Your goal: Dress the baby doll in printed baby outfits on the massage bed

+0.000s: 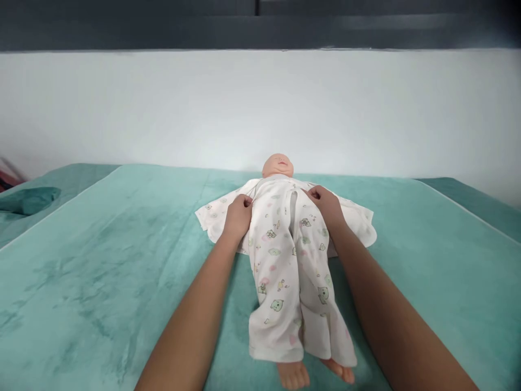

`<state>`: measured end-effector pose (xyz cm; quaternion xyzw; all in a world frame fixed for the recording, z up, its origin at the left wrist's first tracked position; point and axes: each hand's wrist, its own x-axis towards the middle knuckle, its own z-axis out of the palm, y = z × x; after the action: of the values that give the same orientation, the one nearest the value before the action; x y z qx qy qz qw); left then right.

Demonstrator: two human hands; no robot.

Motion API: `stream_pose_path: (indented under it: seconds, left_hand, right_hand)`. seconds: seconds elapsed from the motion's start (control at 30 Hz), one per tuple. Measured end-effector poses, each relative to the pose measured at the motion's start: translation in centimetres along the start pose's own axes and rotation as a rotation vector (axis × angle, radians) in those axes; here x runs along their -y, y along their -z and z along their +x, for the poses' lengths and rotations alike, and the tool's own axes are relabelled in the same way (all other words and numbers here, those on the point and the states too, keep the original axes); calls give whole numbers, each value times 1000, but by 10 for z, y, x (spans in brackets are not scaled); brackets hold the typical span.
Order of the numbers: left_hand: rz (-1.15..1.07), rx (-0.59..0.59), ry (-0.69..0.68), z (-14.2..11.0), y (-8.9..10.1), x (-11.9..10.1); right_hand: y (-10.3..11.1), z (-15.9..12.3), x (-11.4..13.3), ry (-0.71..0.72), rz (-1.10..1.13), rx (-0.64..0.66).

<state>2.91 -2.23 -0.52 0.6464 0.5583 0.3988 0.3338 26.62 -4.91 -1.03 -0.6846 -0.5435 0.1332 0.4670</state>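
Forearms (pixel 187 320) beside doll (pixel 278 164) in printed clothes (pixel 275 258)

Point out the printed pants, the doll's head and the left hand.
Printed pants (pixel 285 258): head view, on the cloth of the leg at the picture's left.
Doll's head (pixel 277 165): head view, on the middle of the head.
Left hand (pixel 239 215): head view, on the back of the hand.

Hands, one pair, bare: left hand (pixel 237 218), right hand (pixel 328 205). Fingers (pixel 246 200): bare, slender, tips partly hidden. Wrists (pixel 233 234): bare, narrow, just behind the fingers. Forearms, two, bare: left forearm (pixel 193 304), right forearm (pixel 386 301); both smooth, straight-sided, thickening gradually away from the fingers.
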Motion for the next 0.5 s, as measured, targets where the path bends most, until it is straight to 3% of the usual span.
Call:
stream_pose_path:
  seconds: [0.17,0.27,0.4,0.5]
  left_hand:
    - [-50,212,105,-6,12,-8]
    - [-138,241,176,-9,13,-11]
    - [-253,245,205,-12,12,-12]
    - [-332,335,213,-14,12,-12]
  right_hand:
    - [25,-24,-1,-87,-28,210]
    - [33,-30,-3,-135,116,351]
    - [32,-31,-3,-220,348,392]
    - [28,-30,-3,-255,447,397]
